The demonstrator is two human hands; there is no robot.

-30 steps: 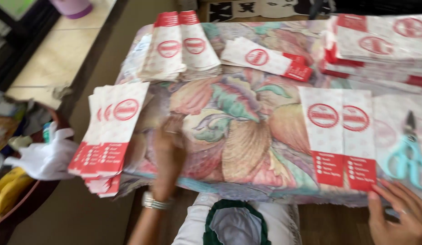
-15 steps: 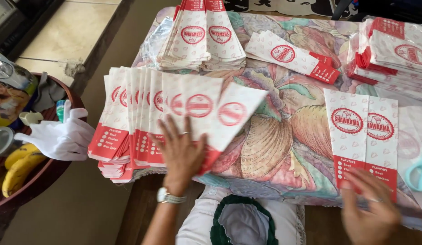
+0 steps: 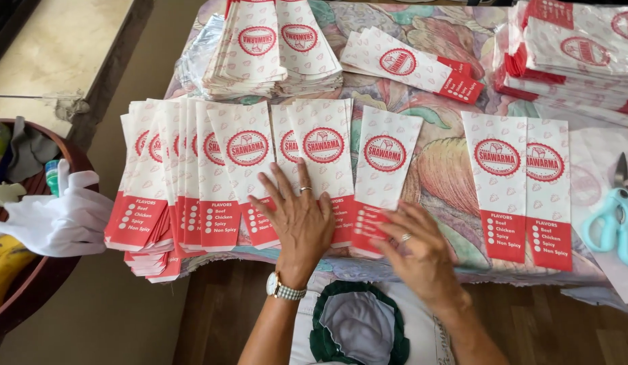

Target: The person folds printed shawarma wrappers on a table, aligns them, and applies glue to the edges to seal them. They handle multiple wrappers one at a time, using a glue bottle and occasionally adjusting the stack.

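Left hand lies flat, fingers spread, pressing a fanned row of paper sleeves on the cloth-covered surface. Right hand, palm down with fingers loosely extended, touches the rightmost sleeve's red end, gripping nothing. Two separate sleeves lie beside one pair of scissors.

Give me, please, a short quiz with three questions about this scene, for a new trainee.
1. True or false: the left hand lies flat on the fanned row of paper bags.
2. What does the right hand touch? A) the scissors B) the red bottom end of one paper bag C) the white glove
3. On which wrist is the watch?

Key: 1 true; 2 B; 3 the left.
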